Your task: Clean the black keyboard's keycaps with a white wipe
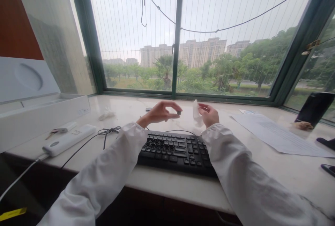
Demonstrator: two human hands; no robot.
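– If listed from left to right, first entry over the pale, smooth, stone-like surface [157,181]?

– Left hand [161,111], bare: thumb and forefinger closed in a pinch on a small, dark, blocky piece [179,113]. Exact kind and long axis of the piece: too small to tell.

– Second entry?

– Right hand [210,116], bare: fingers curled and drawn together on a thin, white, tissue-like sheet [196,112]. Long axis of the sheet close to upright, peak above the fingertips, loose end below.

– Governing relation?

– Blocky piece to the left, tissue-like sheet to the right, roughly level, apart across a visible gap. Nearer to the piece: the left hand, in contact; the right hand near, beyond the sheet.

– Placement relative to the hands?

– Both items between the hands: piece at the left fingertips, sheet at the inner edge of the right hand. Both farther off than the black, rectangular plastic keyboard [176,154], flat, long axis crosswise, right end partly behind a loose white right sleeve [230,152].

– Neighbouring stock?

– Leftward: thin black cable [111,130], bundled; long white plastic power strip [69,140]. Rightward: flat white printed paper [277,135]; black, phone-like slab [315,107], propped up.
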